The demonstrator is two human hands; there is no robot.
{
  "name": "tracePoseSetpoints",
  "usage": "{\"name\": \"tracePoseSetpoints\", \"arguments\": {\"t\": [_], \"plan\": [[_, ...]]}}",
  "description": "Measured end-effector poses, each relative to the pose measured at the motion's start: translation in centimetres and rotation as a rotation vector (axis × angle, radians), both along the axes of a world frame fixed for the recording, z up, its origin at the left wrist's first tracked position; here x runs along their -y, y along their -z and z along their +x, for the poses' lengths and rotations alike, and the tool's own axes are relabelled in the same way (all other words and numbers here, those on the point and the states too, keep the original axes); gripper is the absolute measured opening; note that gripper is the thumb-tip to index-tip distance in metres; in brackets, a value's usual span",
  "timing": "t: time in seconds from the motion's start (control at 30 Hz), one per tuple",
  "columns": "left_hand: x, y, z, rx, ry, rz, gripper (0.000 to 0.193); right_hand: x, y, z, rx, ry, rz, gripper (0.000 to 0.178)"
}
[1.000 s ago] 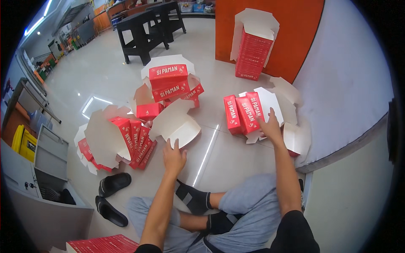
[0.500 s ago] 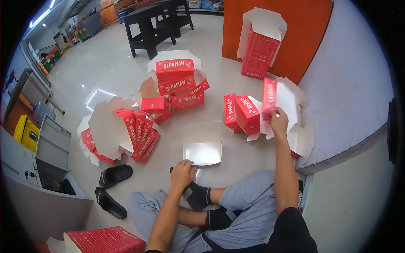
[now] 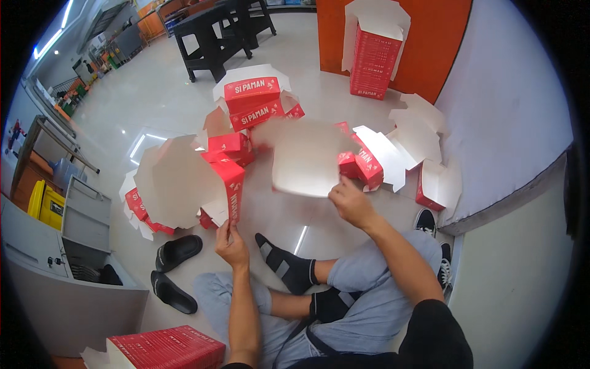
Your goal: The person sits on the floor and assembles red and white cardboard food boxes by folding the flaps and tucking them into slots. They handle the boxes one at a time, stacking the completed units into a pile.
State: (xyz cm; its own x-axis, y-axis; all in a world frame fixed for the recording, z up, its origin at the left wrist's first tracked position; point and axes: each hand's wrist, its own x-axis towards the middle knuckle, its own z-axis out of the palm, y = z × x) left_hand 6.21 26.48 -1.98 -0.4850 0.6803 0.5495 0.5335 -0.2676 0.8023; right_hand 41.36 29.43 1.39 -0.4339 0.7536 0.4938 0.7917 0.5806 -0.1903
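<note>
The right hand (image 3: 351, 202) pinches the near edge of a flat white carton blank (image 3: 307, 157), lifted over the floor (image 3: 172, 86); the left hand (image 3: 231, 241) grips a red folded box (image 3: 232, 187), steadying it upright.

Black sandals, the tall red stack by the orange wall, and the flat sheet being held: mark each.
black sandals (image 3: 178, 252), head view, upper sandal's strap
tall red stack (image 3: 372, 61), head view, front face
flat sheet (image 3: 304, 157), head view, white middle

Head view, single: worn fisheye camera looking steeply down from above a person seated on the glossy pale floor (image 3: 166, 92). Faces forward and down; lap and forearms near at lower edge, black tables (image 3: 215, 31) far at top. Rim bends straight edges.
</note>
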Motion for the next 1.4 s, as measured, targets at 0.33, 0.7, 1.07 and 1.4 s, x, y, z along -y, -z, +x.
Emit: {"name": "tracePoseSetpoints", "arguments": {"t": [0.33, 0.7, 1.07, 1.4], "plan": [[1.8, -1.8, 1.9, -0.262, 0.158, 0.100, 0.017, 2.7, 4.7, -2.5, 0.142, -0.080, -0.656, 0.035], [3.6, -2.6, 7.5, -0.589, 0.352, 0.276, 0.028, 0.9, -2.9, 2.5, -1.597, -0.262, -1.276, 0.096], [4.0, 0.0, 8.5, -0.427, 0.332, 0.299, 0.046, 2.6, -7.1, 1.8, -1.465, 0.025, -0.890, 0.042], [-4.5, 6.0, 4.9, -0.230, 0.516, -0.317, 0.051, 0.4, -1.7, -0.1, -1.273, 0.290, -1.191, 0.037]]}}
